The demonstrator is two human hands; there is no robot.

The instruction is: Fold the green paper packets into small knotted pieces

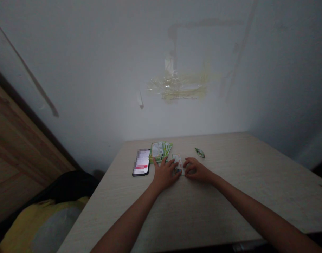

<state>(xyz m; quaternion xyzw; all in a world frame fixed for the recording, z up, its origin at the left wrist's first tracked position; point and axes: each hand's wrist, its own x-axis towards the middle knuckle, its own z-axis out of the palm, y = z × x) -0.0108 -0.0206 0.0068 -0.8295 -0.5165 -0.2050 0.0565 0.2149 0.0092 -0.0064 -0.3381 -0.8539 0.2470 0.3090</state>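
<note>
A small flat packet [177,159], whitish with coloured print, lies on the table between my two hands. My left hand [164,173] is open with its fingers spread, its right-side fingertips resting on the packet's left part. Curled at the packet's right edge, my right hand [197,170] has thumb and fingers drawn together on that edge. Just beyond my left fingertips sits a stack of green and white packets [158,150]. A phone [142,162] with a lit screen lies left of the stack. Part of the small packet is hidden under my fingers.
A small crumpled green piece [200,152] lies beyond my right hand. The pale wooden table [229,151] meets a white wall [103,70] with peeling clear tape [174,86]. Yellow and grey fabric [45,225] and a wooden panel [15,151] are at the left.
</note>
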